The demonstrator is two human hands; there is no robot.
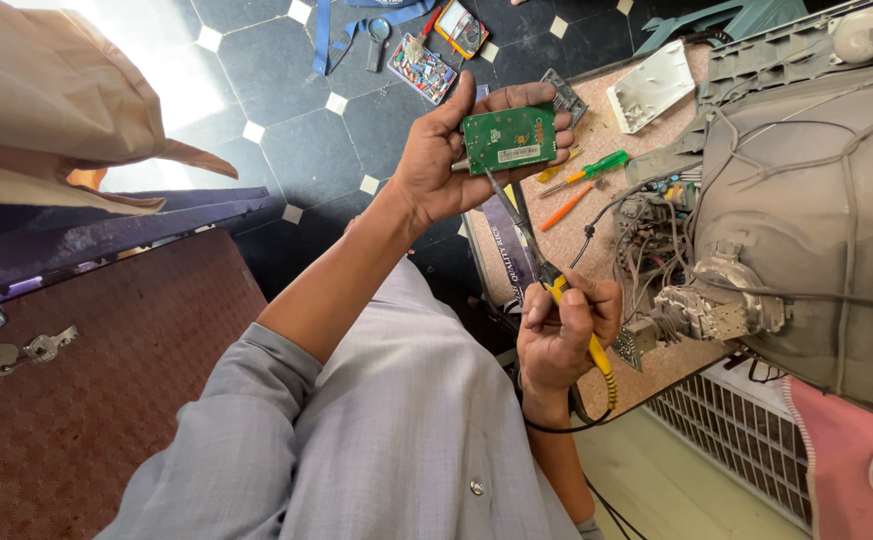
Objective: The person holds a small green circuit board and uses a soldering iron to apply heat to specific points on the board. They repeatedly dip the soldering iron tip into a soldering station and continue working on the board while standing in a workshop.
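Plainly, television shell: the opened grey set (806, 200) fills the right side, its back cover off, the curved tube bell bare with thin wires strung across it and a tangle of leads and metal parts at the neck; as far as I can judge, stripping-down is done and the probing of parts is under way
Bench: a speckled pinkish board (596, 140) under the set, hard and flat, carrying loose tools
Floor: dark octagonal tiles (286, 70) with small white squares between, glossy under window glare
Red surface: a textured maroon top (126, 390) at the left, with a small bunch of keys lying on it
White cover: a moulded plastic shell piece (653, 87) lying hollow side up near the far edge of the bench
Left hand: the left hand (446, 160) is raised above the bench edge, fingers wrapped round the edges of the board it grips
Circuit board: the green circuit board (508, 138), small, flat and rectangular with a pale label, sits upright in that palm, facing the camera
Right hand: the right hand (561, 335) pinches a tool like a pen
Soldering iron: the yellow-handled iron (546, 275), thin dark metal shaft, tip touching the lower edge of the board; no finished joint can be made out
Screwdrivers: a green screwdriver (591, 168) and an orange one (566, 208), slim, lying beside each other
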